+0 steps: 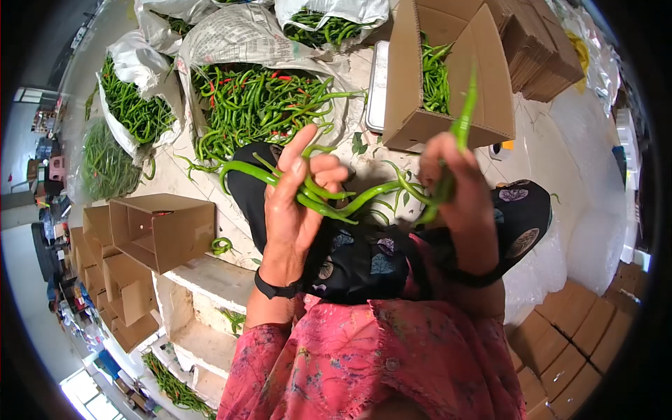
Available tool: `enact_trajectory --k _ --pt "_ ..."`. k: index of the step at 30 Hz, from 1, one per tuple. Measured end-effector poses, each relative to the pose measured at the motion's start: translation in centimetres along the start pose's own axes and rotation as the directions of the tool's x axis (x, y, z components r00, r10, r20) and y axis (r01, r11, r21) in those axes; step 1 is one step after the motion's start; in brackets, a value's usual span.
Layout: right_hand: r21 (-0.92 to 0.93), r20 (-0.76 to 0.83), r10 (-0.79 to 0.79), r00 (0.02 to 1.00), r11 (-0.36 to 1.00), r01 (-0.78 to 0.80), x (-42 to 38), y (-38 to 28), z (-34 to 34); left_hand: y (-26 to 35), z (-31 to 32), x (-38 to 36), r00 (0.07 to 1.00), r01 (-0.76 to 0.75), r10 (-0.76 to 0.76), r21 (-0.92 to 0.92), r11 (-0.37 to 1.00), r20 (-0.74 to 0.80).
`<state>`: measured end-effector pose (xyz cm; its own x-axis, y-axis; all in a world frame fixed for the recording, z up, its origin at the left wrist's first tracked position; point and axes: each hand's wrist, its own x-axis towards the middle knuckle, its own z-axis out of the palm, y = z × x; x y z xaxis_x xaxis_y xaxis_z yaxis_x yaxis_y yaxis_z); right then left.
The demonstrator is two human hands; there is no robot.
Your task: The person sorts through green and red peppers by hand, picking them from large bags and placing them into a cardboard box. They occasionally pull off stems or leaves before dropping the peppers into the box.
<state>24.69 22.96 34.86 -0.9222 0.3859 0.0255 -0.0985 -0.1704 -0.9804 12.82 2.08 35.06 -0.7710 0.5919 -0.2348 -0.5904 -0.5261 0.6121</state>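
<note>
My left hand [285, 206], a dark band at its wrist, is closed around several long green chili peppers [325, 204], its index finger pointing up. Their curved ends stick out on both sides of the palm. Opposite it, my right hand [458, 185] is smeared by motion, with a green chili pepper [465, 119] standing up out of its fist. More pepper stems and tips show under that hand. Beyond my left hand lies a heap of green chili peppers [255, 105], with a few red ones, spilling from a white woven sack [234, 35].
An open cardboard box [448, 129] with green peppers inside stands ahead on the right, beside a white flat-topped object [378, 84]. Flattened cartons [539, 49] are stacked behind it. Empty cardboard boxes [185, 234] and a white foam box [189, 329] sit at left.
</note>
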Motion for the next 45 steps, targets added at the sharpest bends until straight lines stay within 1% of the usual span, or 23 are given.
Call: enact_trajectory --k 1,2,5,7,8,9,11,12,17,22,25,26,27,30,32,33,35,37,39,40,41,43,45 --pt "0.429 -0.006 0.073 0.997 0.901 -0.064 0.1 0.3 -0.2 0.4 0.3 0.1 0.997 0.042 -0.050 -0.125 0.991 -0.055" --pt "0.432 -0.001 0.078 0.997 0.899 -0.070 -0.4 0.0 -0.3 -0.2 -2.7 0.9 0.970 0.114 -0.034 -0.326 0.939 0.240" --pt "0.382 0.000 0.196 0.981 0.906 -0.181 -2.0 -3.4 0.3 -0.1 -1.8 0.7 0.962 0.181 -0.070 -0.426 0.886 0.264" --pt "-0.065 0.022 0.367 0.930 0.929 -0.365 -2.4 -5.0 1.0 0.0 -1.9 0.8 0.960 0.182 -0.084 -0.369 0.911 0.266" --pt "-0.242 -0.084 0.422 0.903 0.870 -0.429 -2.5 -6.0 2.3 -0.2 -1.8 0.8 0.958 0.170 -0.080 -0.322 0.931 0.276" --pt "-0.239 -0.086 0.421 0.903 0.871 -0.429 -2.9 -5.6 3.2 -0.3 -1.7 0.8 0.956 0.154 -0.073 -0.274 0.949 0.284" --pt "-0.481 -0.089 -0.030 0.996 0.877 -0.017 -3.5 -4.0 4.4 -0.9 -0.7 0.6 0.967 0.082 -0.036 -0.177 0.981 0.252" --pt "-0.524 -0.061 -0.133 0.989 0.848 0.082 -3.4 -3.2 4.7 -0.9 0.1 0.2 0.976 0.055 -0.039 -0.068 0.996 0.215" --pt "-0.498 0.006 -0.197 0.980 0.850 0.173 -2.2 -0.7 7.0 -2.6 1.3 -0.4 0.965 0.039 -0.057 0.073 0.997 0.257" --pt "-0.637 -0.030 -0.390 0.920 0.717 0.283 -1.9 0.6 7.4 -3.4 1.4 -0.5 0.929 -0.032 -0.007 0.100 0.994 0.371" --pt "-0.576 -0.091 -0.343 0.935 0.784 0.232 -1.7 -0.2 6.9 -2.6 1.7 -0.3 0.945 -0.023 -0.038 0.184 0.983 0.326" --pt "-0.501 -0.121 -0.206 0.971 0.857 0.119 -2.1 -0.1 6.1 -2.8 0.9 0.1 0.937 -0.032 -0.008 0.107 0.994 0.349" --pt "-0.310 -0.219 0.041 0.975 0.944 -0.109 -1.8 -1.3 5.9 -2.5 0.4 0.5 0.942 -0.004 -0.013 0.053 0.999 0.335" --pt "-0.415 -0.168 0.138 0.976 0.888 -0.197 -1.7 -1.0 4.4 -2.0 -0.2 1.0 0.959 0.098 -0.072 -0.083 0.992 0.276" --pt "-0.614 0.153 -0.047 0.987 0.778 0.132 -2.2 0.9 3.9 -2.4 -0.2 1.1 0.962 0.111 -0.074 -0.126 0.986 0.264" --pt "-0.617 0.151 -0.044 0.988 0.777 0.129 -2.2 1.4 3.9 -2.6 -0.1 1.2 0.963 0.123 -0.077 -0.167 0.978 0.257" --pt "-0.487 0.354 -0.076 0.932 0.836 0.253 -2.2 2.3 4.1 -2.8 -0.4 1.4 0.967 0.143 -0.105 -0.152 0.978 0.233" --pt "-0.515 0.421 0.017 0.907 0.827 0.224 -2.4 2.7 4.1 -2.8 -0.2 1.3 0.975 0.192 -0.171 -0.152 0.970 0.140" --pt "-0.333 0.461 0.179 0.869 0.943 -0.017 -2.6 2.8 4.3 -2.6 -0.2 1.5 0.975 0.186 -0.167 -0.129 0.974 0.144" --pt "-0.296 0.433 0.392 0.812 0.912 -0.283 -2.6 2.5 4.0 -2.5 -0.3 1.7 0.979 0.152 -0.135 -0.109 0.982 0.153" --pt "-0.171 0.367 0.437 0.821 0.899 -0.402 -2.9 3.6 3.6 -2.4 -0.3 1.9 0.981 0.119 -0.103 -0.090 0.989 0.164" --pt "-0.114 0.247 0.519 0.818 0.854 -0.507 -1.9 0.9 2.7 -0.9 -0.2 1.6 0.999 0.031 -0.034 0.148 0.988 0.015" --pt "-0.127 0.333 0.540 0.773 0.838 -0.530 -0.8 2.8 -0.1 0.6 -0.3 1.2 0.999 0.042 -0.035 0.381 0.924 -0.026"
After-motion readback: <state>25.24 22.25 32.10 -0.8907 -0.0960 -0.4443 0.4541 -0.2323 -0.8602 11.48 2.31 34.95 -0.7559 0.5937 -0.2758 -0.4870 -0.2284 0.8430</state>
